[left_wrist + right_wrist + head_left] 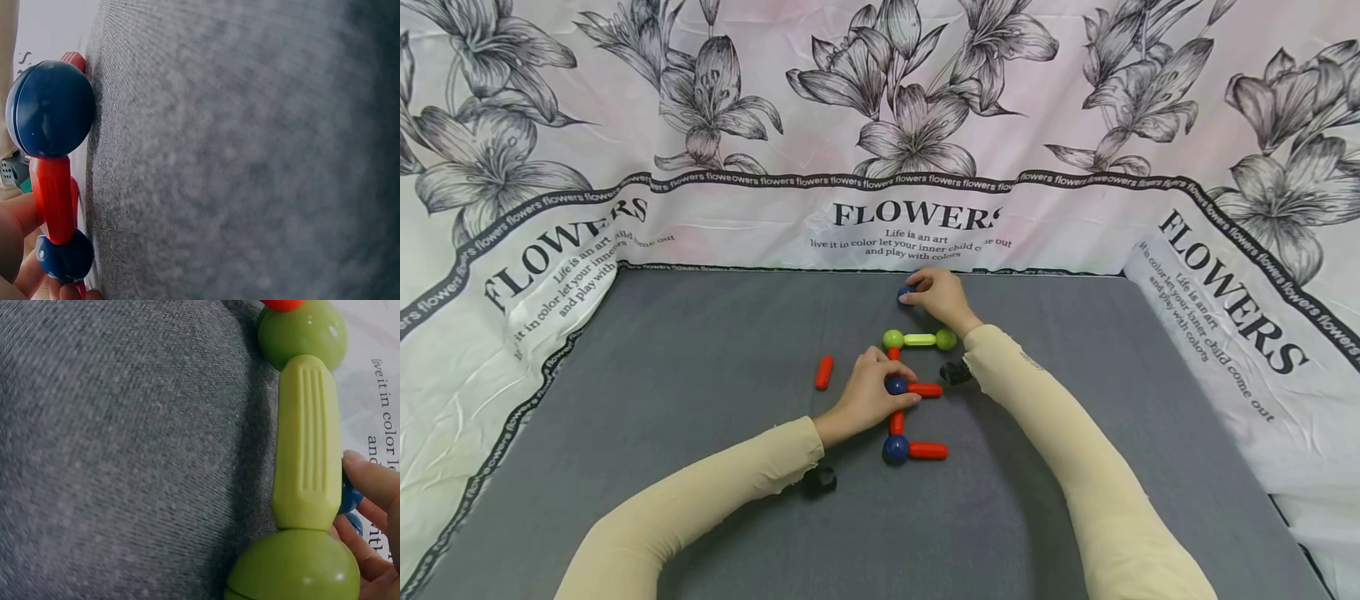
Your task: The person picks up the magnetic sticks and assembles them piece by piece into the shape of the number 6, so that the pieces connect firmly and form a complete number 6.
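My left hand has its thumb and fingers round the middle blue ball of a figure of balls and sticks lying on the table. A red stick points right from that ball; another red stick leads to the lower blue ball, which bears its own red stick. At the figure's top, a yellow-green stick joins two green balls. Beyond it, near the table's far edge, my right hand pinches a loose blue ball, partly hidden by the fingers.
One loose red stick lies left of the figure. Black wrist devices show beneath both sleeves. Behind the grey table hangs a white cloth printed with flowers and lettering.
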Action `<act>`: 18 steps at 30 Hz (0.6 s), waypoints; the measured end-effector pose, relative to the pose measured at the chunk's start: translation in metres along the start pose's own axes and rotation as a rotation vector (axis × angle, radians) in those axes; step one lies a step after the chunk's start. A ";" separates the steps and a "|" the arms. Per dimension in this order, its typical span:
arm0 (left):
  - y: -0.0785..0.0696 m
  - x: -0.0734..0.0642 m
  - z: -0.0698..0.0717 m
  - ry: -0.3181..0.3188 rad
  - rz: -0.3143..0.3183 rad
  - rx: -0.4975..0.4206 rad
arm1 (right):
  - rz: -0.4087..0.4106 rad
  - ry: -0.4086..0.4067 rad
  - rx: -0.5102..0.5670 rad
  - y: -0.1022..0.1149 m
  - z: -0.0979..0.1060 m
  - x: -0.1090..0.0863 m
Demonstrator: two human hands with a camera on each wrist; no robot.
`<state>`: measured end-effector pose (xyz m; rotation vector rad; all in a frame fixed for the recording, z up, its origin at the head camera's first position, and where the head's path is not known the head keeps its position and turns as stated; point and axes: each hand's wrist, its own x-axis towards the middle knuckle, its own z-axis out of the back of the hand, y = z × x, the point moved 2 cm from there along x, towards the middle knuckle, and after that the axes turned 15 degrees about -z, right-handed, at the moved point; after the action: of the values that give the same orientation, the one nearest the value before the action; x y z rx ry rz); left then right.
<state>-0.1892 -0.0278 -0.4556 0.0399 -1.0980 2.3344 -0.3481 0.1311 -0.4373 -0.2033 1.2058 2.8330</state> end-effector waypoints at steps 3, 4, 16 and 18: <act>0.001 0.000 0.000 0.000 0.007 -0.001 | 0.007 0.015 -0.001 0.001 -0.002 0.001; 0.000 0.000 0.000 0.001 0.008 0.000 | 0.011 0.018 0.002 0.001 -0.002 0.001; -0.002 0.000 0.000 0.004 0.021 0.035 | 0.020 0.025 0.004 0.001 0.007 -0.004; -0.002 0.000 0.000 0.002 0.023 0.042 | 0.030 0.024 0.012 0.001 0.011 -0.006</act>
<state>-0.1883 -0.0268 -0.4537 0.0406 -1.0537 2.3778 -0.3435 0.1381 -0.4285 -0.2217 1.2404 2.8559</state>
